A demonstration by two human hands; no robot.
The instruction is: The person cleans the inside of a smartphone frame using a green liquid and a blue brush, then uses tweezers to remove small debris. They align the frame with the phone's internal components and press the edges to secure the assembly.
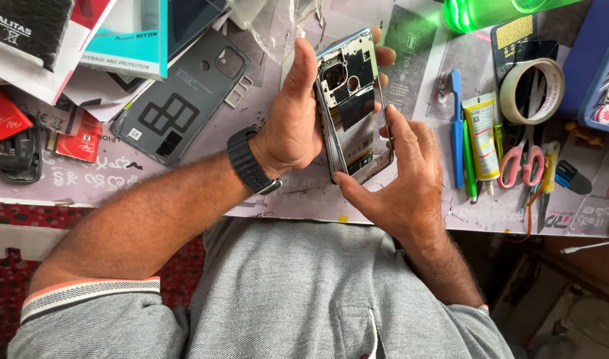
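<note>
I hold an opened smartphone [353,113] upright above the work table, its back removed and its inner frame and parts showing. My left hand [290,116], a black watch on its wrist, grips the phone's left edge with the thumb up along the side. My right hand [405,179] holds the lower right corner, with the thumb at the bottom edge and a finger on the right side. The phone's grey back cover [181,100] lies flat on the table to the left of my left hand.
Right of the phone lie a blue plastic tool [456,126], a glue tube [482,136], pink-handled scissors [520,163] and a tape roll [532,91]. A green bottle [490,12] lies at the top. Phone accessory boxes [125,33] are piled at the upper left.
</note>
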